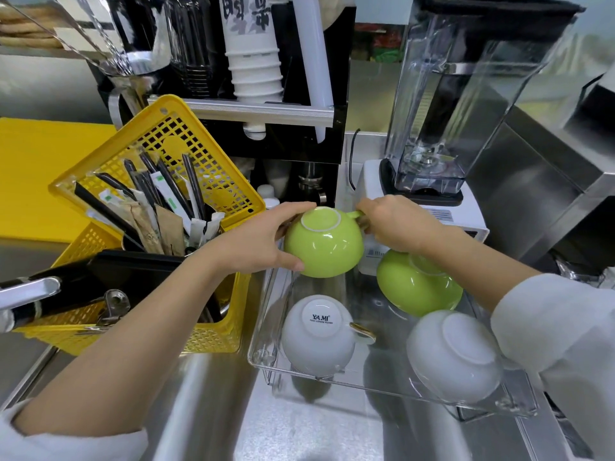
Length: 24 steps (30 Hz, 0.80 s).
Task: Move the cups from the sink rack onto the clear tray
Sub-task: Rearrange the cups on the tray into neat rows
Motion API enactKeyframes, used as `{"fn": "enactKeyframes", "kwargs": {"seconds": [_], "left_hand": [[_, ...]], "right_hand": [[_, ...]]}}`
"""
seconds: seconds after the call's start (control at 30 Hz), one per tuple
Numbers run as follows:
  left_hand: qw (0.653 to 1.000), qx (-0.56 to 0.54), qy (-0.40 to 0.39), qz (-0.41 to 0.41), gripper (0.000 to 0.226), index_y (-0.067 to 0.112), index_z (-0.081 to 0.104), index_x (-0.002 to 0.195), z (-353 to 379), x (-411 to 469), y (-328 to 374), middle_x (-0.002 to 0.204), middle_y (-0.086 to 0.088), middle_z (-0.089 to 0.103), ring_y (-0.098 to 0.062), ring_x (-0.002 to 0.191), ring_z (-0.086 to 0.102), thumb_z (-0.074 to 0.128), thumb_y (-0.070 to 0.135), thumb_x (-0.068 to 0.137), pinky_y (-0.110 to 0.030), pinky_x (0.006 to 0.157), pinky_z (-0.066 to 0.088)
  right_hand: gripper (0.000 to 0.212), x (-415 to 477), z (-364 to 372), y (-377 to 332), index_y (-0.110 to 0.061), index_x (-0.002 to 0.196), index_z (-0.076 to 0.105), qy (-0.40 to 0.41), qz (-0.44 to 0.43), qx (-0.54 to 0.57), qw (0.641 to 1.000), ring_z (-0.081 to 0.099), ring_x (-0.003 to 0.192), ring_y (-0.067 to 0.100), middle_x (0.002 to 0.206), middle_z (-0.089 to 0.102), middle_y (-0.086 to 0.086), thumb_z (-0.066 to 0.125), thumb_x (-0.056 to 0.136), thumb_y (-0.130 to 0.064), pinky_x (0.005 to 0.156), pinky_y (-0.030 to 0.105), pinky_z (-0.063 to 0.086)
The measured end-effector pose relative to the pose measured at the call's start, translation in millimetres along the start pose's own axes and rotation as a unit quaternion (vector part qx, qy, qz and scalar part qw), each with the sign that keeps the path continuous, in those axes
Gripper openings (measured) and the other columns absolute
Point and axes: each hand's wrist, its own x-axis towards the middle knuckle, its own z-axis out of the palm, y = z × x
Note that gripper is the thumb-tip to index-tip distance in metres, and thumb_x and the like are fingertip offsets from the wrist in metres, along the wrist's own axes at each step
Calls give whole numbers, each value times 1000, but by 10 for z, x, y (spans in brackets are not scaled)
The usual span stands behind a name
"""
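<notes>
The green cup [323,242] in hand is upside down, its white foot ring facing up, at the far left corner of the clear tray [332,377], and I cannot tell whether its rim already rests on the tray floor. The left hand [256,241] wraps the round side of it with fingers and thumb closed on the body, and the right hand [396,224] pinches its handle [354,213] from the other side. To finish this step well, I think both hands should lower it straight, keep the rim level, and let go only when it sits flat. It should stay apart from the second green cup [417,286] just to the right, so the ceramic does not knock. Two white cups [317,334] [456,356] stand inverted in the near row, and the yellow basket [159,181] with straws is just beside the tray on the left
</notes>
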Motion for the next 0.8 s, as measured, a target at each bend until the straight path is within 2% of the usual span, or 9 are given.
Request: {"fn": "enactKeyframes", "kwargs": {"seconds": [0.07, 0.2, 0.33, 0.43, 0.5, 0.6, 0.7, 0.8], "left_hand": [[1000, 16, 19, -6, 93, 27, 27, 143, 32, -2, 59, 146, 6, 33, -12, 132, 36, 80, 33, 67, -31, 109, 35], [986, 154, 54, -18, 109, 20, 16, 146, 232, 42, 172, 151, 3, 23, -15, 137, 25, 80, 47, 61, -27, 104, 26], [985, 158, 72, 15, 107, 18, 23, 142, 289, 48, 155, 143, 3, 31, -12, 129, 30, 84, 43, 57, -18, 93, 25], [984, 168, 53, 36, 104, 21, 27, 138, 321, 38, 164, 140, 4, 31, -5, 118, 29, 86, 39, 55, -17, 91, 25], [984, 165, 41, 45, 101, 22, 29, 135, 327, 31, 172, 135, 5, 32, -2, 114, 29, 87, 37, 54, -16, 89, 26], [984, 165, 14, 60, 98, 21, 30, 133, 283, 19, 178, 128, 9, 31, -1, 112, 30, 87, 33, 55, -14, 90, 26], [984, 170, -14, 45, 97, 23, 29, 135, 239, 7, 181, 126, 12, 32, -2, 113, 33, 86, 36, 57, -16, 91, 28], [986, 166, -20, 26, 96, 24, 29, 136, 250, -3, 153, 129, 10, 35, -2, 112, 35, 85, 36, 58, -14, 88, 30]], "right_hand": [[21, -16, 9, -19, 2, 106, 49, 1, 7, 14, 1000, 58, 91, 42, 102, 62, 28, 46, 87, -4, 64, 37, 36], [17, -50, 39, -42, -4, 104, 50, -6, -9, -26, 1000, 59, 89, 39, 99, 65, 22, 45, 91, -15, 62, 34, 31], [23, -138, 14, 39, -11, 99, 57, 14, -45, -10, 999, 55, 89, 33, 96, 68, 9, 48, 91, -31, 66, 30, 24], [23, -177, -24, 88, -14, 85, 59, -6, -96, 31, 995, 52, 85, 24, 87, 54, -4, 55, 86, -37, 68, 26, 16], [22, -192, -44, 82, -17, 82, 60, -32, -89, 72, 993, 49, 80, 21, 84, 46, -7, 60, 81, -39, 70, 25, 15], [25, -223, -72, 58, -16, 85, 65, -59, -57, 145, 986, 42, 80, 18, 83, 55, -5, 67, 76, -39, 75, 25, 19], [28, -254, -80, 1, -14, 92, 68, -73, -46, 148, 985, 37, 85, 19, 80, 59, -3, 67, 77, -38, 66, 22, 14], [26, -245, -50, -27, -19, 90, 68, -90, -36, 151, 984, 29, 86, 19, 70, 49, -13, 66, 76, -41, 64, 28, 12]]}}
